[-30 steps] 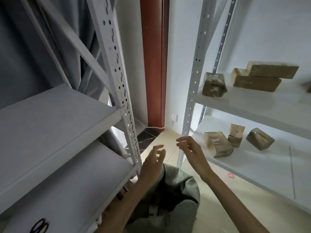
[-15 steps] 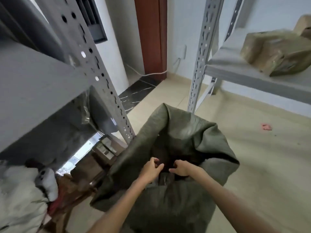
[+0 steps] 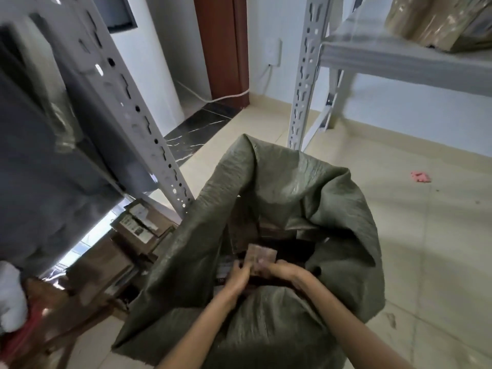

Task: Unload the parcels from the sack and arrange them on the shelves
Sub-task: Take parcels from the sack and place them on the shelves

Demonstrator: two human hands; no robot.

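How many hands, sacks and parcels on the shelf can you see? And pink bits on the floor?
Hands: 2, left hand and right hand, both gripping a small brown parcel in the sack's mouth
Green sack: 1
Taped parcel on the right shelf: 1
Pink scrap on the floor: 1
Total: 6, with the held parcel
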